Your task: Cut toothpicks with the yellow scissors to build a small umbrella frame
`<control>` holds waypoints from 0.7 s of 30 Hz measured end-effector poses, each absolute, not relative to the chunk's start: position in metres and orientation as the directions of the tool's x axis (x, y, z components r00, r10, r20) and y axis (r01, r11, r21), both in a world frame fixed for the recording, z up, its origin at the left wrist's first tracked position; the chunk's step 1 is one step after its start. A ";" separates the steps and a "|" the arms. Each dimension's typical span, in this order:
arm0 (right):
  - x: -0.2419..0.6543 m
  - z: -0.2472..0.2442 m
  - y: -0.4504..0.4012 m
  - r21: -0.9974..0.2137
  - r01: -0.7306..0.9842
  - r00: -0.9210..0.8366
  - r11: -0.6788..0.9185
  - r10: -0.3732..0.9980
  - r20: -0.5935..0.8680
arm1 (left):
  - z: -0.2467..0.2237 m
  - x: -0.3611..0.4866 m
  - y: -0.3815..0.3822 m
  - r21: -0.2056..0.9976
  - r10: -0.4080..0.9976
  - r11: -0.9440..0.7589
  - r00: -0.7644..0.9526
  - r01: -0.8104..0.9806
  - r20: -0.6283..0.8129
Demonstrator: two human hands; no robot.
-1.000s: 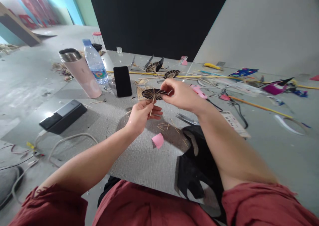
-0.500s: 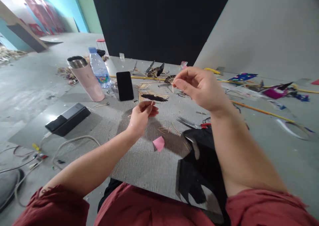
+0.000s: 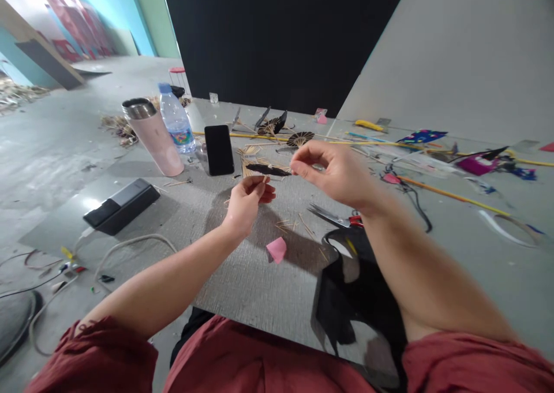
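Observation:
My left hand [image 3: 250, 202] is closed over the middle of the table, thumb and fingertips pinching a thin, pale wooden stick [image 3: 265, 179], of which only a short end shows. To its right and slightly higher, my right hand [image 3: 335, 171] is raised with thumb and forefinger pressed together. Anything between those fingertips is too small to make out. Behind my hands lie a pile of small wooden sticks [image 3: 249, 153] and a black, leaf-like strip [image 3: 268, 169]. Shorter stick pieces [image 3: 288, 225] and a pink paper scrap [image 3: 276, 249] lie nearer to me.
Scissors [image 3: 333, 215] lie by black cut sheet material [image 3: 359, 289] under my right forearm. A phone [image 3: 219, 149], a water bottle [image 3: 175, 122] and a pink tumbler [image 3: 153, 139] stand at left, near a dark box [image 3: 123, 205]. Black fan-like pieces [image 3: 300, 139] and rods [image 3: 454, 195] lie farther back.
My right hand has come down and slightly left, toward my left hand. The left hand has stayed almost still with the stick in its pinch.

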State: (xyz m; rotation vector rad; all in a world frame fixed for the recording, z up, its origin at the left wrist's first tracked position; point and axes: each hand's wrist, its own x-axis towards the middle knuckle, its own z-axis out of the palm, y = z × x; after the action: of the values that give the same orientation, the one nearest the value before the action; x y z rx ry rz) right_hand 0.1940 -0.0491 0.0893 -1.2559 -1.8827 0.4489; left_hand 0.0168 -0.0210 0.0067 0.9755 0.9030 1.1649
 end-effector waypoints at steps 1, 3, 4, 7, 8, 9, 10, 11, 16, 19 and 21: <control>0.193 0.090 -0.052 -0.643 0.619 -0.200 0.451 0.882 0.426 | 0.007 0.017 -0.021 0.944 0.983 0.116 0.175 -0.308 -0.064; 0.191 0.093 -0.058 -0.606 0.647 -0.233 0.463 0.877 0.421 | 0.006 0.017 -0.022 0.944 0.980 0.113 0.193 -0.311 -0.053; 0.191 0.095 -0.060 -0.596 0.654 -0.240 0.467 0.875 0.421 | 0.006 0.017 -0.022 0.943 0.978 0.110 0.204 -0.315 -0.046; 0.192 0.099 -0.061 -0.580 0.670 -0.228 0.464 0.872 0.434 | 0.007 0.017 -0.023 0.938 0.976 0.112 0.216 -0.327 -0.041; 0.192 0.099 -0.060 -0.578 0.674 -0.218 0.460 0.871 0.440 | 0.008 0.017 -0.023 0.938 0.976 0.115 0.214 -0.327 -0.045; 0.192 0.098 -0.059 -0.580 0.678 -0.204 0.452 0.874 0.442 | 0.008 0.017 -0.023 0.938 0.976 0.116 0.211 -0.326 -0.048; 0.193 0.095 -0.058 -0.587 0.680 -0.186 0.439 0.878 0.441 | 0.009 0.017 -0.023 0.939 0.976 0.117 0.211 -0.323 -0.049; 0.194 0.092 -0.057 -0.597 0.676 -0.169 0.432 0.880 0.445 | 0.009 0.017 -0.024 0.939 0.976 0.119 0.214 -0.322 -0.050; 0.197 0.071 -0.058 -0.554 0.656 -0.208 0.513 0.828 0.521 | 0.009 0.017 -0.025 0.938 0.969 0.129 0.240 -0.322 -0.051; 0.196 0.060 -0.059 -0.475 0.655 -0.298 0.587 0.779 0.552 | 0.010 0.017 -0.026 0.943 0.967 0.120 0.252 -0.312 -0.040; 0.193 0.052 -0.057 -0.421 0.672 -0.310 0.609 0.748 0.587 | 0.011 0.017 -0.027 0.947 0.966 0.112 0.257 -0.301 -0.033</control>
State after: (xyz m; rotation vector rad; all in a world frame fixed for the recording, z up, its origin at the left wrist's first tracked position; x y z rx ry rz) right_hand 0.1928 -0.0573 0.0524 -1.1165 -2.0528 0.1238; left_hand 0.0171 -0.0271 0.0106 1.0323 0.8315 1.1069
